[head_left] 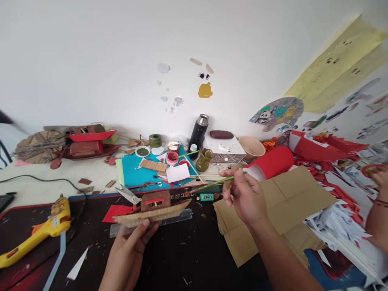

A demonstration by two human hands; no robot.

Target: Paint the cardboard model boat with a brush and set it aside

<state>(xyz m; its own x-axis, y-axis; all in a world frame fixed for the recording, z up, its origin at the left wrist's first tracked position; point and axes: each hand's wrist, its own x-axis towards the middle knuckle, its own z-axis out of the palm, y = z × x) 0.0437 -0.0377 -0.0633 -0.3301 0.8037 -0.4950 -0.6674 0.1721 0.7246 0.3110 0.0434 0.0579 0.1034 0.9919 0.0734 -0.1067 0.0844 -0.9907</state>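
Left hand (135,240) closed, thumb and fingers gripping the lower hull of a small model boat (156,210), cabin up. Right hand (247,198) part curled, thin green-handled brush (214,184) pinched between thumb and fingers, tip pointing left, near boat's right end; can't tell if touching. Scissors (129,196) just beyond left hand, yellow glue gun (57,222) left of it. Brown paper (281,194) beside right hand. Red paint jar (172,158) beyond, between both hands.

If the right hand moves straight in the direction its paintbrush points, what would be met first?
Most likely the model boat held in the left hand; the paintbrush in the right hand points toward it, though depth is unclear.
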